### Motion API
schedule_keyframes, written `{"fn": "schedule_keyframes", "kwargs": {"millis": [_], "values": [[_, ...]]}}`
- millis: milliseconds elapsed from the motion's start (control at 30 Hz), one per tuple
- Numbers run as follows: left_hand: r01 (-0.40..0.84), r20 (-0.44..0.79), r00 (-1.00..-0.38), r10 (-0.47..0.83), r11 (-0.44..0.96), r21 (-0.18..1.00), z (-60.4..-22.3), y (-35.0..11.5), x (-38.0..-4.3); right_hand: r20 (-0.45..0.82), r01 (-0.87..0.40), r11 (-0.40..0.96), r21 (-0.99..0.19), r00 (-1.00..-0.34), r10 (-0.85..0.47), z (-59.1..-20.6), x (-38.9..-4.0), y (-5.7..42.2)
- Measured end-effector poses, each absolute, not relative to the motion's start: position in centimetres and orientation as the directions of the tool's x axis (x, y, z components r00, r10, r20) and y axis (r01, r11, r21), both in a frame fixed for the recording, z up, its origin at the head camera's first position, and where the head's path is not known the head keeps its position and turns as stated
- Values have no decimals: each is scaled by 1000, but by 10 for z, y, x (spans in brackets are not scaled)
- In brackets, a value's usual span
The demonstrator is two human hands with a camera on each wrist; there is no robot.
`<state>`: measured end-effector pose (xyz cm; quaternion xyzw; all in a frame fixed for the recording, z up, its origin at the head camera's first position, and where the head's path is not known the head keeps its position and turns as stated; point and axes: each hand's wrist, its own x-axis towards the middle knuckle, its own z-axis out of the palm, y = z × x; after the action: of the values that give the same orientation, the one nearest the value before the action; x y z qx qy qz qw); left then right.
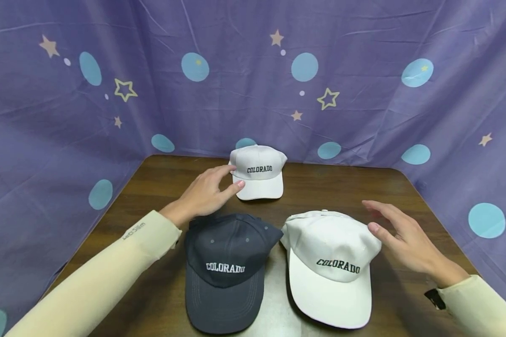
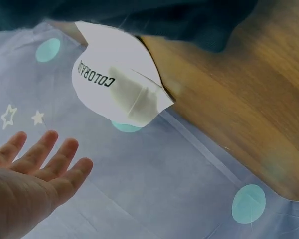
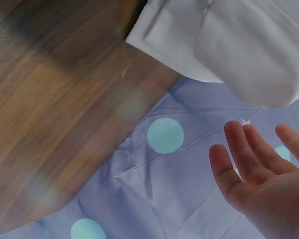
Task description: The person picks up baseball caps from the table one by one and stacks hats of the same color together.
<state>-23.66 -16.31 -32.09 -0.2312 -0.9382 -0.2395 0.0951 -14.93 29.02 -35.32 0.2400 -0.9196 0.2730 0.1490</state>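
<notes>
Three baseball caps lettered COLORADO are on a wooden table. A white cap (image 1: 259, 171) sits at the back, its brim toward me. In front, a dark navy cap (image 1: 225, 276) lies at left and a larger-looking white cap (image 1: 331, 276) at right. My left hand (image 1: 206, 189) reaches over the navy cap, fingers extended, near the left side of the back white cap; whether it touches is unclear. In the left wrist view its fingers are spread and hold nothing. My right hand (image 1: 409, 238), fingers loosely extended, hovers beside the right side of the front white cap.
The brown wooden table (image 1: 152, 187) has rounded back corners. Purple fabric (image 1: 244, 103) with stars and blue dots hangs behind it and along both sides. The two front caps stand nearly side by side, close to each other.
</notes>
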Motion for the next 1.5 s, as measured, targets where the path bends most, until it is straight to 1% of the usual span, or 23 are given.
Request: {"fn": "schedule_keyframes", "kwargs": {"millis": [467,700,1067,1233,1500], "values": [[425,227,-904,362,812,401,-325,-154,-280,406,-477,764,-436,-861,-306,-364,-148,303],[386,189,-923,336,821,420,-329,-152,-297,377,-437,774,-458,-884,-276,-369,-148,308],[382,159,-924,347,849,366,-336,-143,-326,398,-455,774,-439,-871,-287,-367,-147,311],[403,159,-915,370,843,357,-339,-135,-341,387,-445,773,-452,-879,-280,-367,-146,312],[412,156,-911,381,853,320,-341,-123,-355,385,-447,764,-466,-879,-280,-369,-145,313]]}}
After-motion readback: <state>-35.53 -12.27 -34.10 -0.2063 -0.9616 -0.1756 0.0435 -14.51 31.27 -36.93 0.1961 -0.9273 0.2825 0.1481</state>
